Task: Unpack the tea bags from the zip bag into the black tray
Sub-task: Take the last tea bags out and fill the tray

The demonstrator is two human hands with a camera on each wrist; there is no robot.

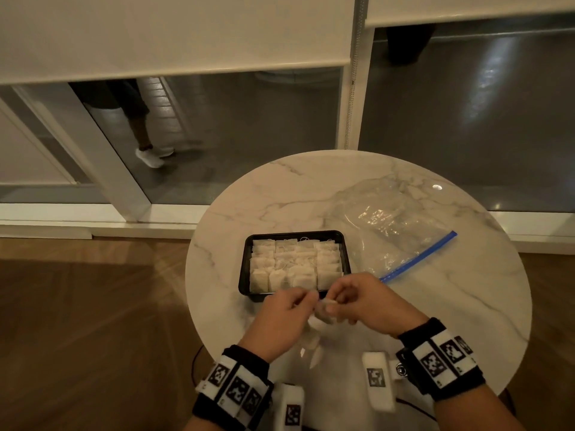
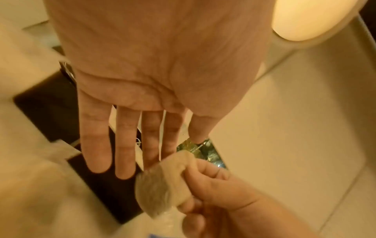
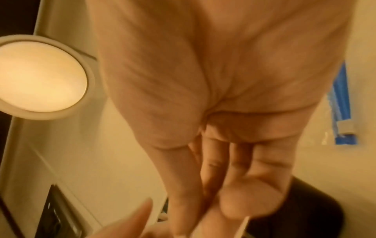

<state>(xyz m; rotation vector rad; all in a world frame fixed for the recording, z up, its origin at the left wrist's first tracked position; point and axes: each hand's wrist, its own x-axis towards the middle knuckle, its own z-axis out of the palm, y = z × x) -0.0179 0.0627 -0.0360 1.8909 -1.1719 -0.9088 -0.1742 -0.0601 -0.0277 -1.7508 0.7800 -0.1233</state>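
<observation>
The black tray [image 1: 245, 265] sits mid-table, filled with rows of pale tea bags [image 1: 295, 262]. To its right the clear zip bag [image 1: 392, 222] with a blue zip strip [image 3: 341, 104] lies flat and crumpled. My two hands meet just in front of the tray. My right hand [image 1: 336, 298] pinches one tea bag [image 2: 160, 185] between thumb and fingers. With its fingers [image 2: 126, 145] held straight, my left hand [image 1: 303, 298] touches the top of that tea bag. Pale pieces lie on the table under my hands, too blurred to name.
The round marble table [image 1: 451, 290] has bare surface behind the tray and at the right front. Its edge curves close to my wrists. Wooden floor lies to the left. Glass panels with blinds stand behind the table, and a person's legs [image 1: 140, 126] show through.
</observation>
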